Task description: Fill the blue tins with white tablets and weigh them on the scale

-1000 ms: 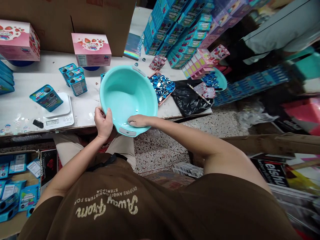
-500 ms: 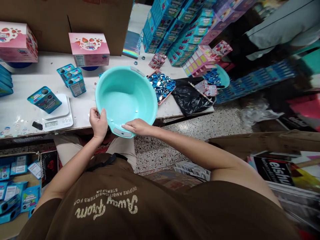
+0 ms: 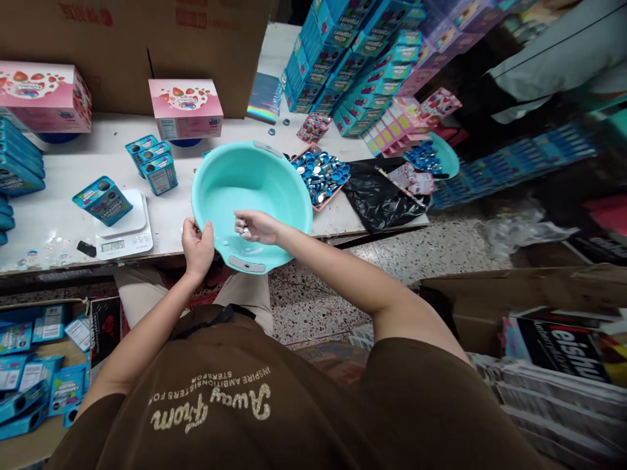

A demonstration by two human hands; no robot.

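Note:
A turquoise plastic basin (image 3: 215, 183) is tilted toward me over the table's front edge, with a few small pale pieces low inside it. My left hand (image 3: 198, 247) is closed on the basin's left rim, thumb on the inside. Inside the basin, my right hand (image 3: 255, 227) has its fingers curled around something small and whitish, too little of it showing to name. A digital scale (image 3: 133, 243) on the left reads about 1405 and bears a blue candy box (image 3: 104, 202). To the right of the basin is a tray of blue and silver caps (image 3: 321, 173).
Three blue boxes (image 3: 159, 173) and pink strawberry boxes (image 3: 186, 108) stand behind. A black plastic bag (image 3: 379, 196) lies at the right table end. Stacked blue boxes (image 3: 313, 65) rise behind; a carton of blue packs (image 3: 44, 372) is lower left.
My right hand has left the basin's near handle and moved up into the basin, its fingers now curled. My left hand still grips the rim. The view has shifted slightly.

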